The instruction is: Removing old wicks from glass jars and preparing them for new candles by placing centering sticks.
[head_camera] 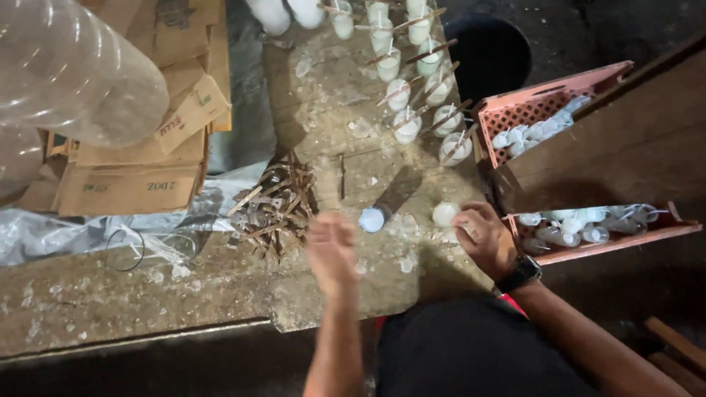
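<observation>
My right hand (485,237) curls on a white candle glass (446,214) near the pink crate (588,246); left hand (331,250) blurred, grip unreadable, beside stick pile (276,206).

Wax-spattered worktable (147,294), dark floor (581,29)

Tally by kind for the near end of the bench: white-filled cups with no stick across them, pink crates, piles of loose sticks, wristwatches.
White-filled cups with no stick: 2
Pink crates: 2
Piles of loose sticks: 1
Wristwatches: 1
Total: 6
</observation>
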